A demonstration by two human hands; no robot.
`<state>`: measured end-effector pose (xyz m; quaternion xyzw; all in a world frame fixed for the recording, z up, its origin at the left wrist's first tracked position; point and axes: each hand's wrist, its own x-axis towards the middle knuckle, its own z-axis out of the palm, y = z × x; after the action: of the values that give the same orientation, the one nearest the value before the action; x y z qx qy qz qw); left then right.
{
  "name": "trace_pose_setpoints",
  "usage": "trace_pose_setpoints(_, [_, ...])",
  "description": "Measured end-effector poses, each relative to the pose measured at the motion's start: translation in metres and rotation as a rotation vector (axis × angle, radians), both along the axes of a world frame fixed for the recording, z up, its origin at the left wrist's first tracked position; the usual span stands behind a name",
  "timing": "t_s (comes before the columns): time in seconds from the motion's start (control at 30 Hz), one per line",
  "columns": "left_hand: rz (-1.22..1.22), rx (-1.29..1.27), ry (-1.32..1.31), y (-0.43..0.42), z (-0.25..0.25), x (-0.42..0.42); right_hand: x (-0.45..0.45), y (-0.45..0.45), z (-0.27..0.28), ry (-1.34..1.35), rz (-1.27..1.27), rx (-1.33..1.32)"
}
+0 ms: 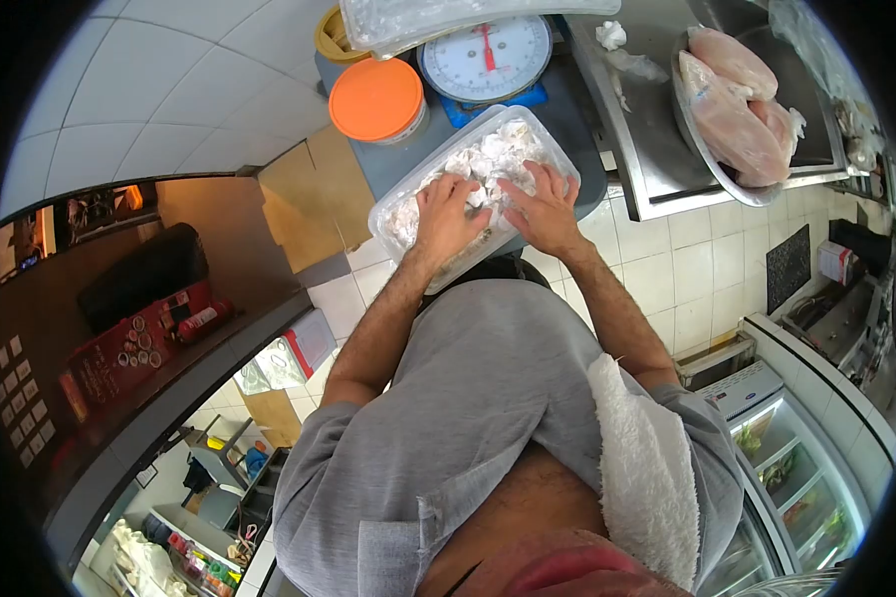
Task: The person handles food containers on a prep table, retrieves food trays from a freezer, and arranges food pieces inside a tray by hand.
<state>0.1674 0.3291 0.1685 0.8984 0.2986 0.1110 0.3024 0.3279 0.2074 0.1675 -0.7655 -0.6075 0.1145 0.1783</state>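
A clear plastic tub [378,221] sits in front of me, tilted in view, filled with lumpy pieces coated in white powder [508,141]. Both hands are inside it. My left hand [450,217] curls its fingers over the pieces at the left half, with the thumb toward the middle. My right hand [542,209] works on the right half, its bent fingers pressed into the coated pieces. The fingertips of both hands are partly hidden among the lumps. What lies under the white coating I cannot make out.
Beyond the tub stand a dial scale [486,60] bearing a plastic container [468,20], and a tub with an orange lid [375,99]. At right, a metal bowl [757,195] of raw poultry [737,119] rests on a steel sink counter [657,199]. A glass-door fridge [791,478] is lower right.
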Motion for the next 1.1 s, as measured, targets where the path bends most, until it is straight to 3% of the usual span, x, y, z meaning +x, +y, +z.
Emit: trace_pose_setpoints(1.1, [-0.008, -0.005, 0.037, -0.0006, 0.0010, -0.0005, 0.0007, -0.0012, -0.0048, -0.025, 0.010, 0.009])
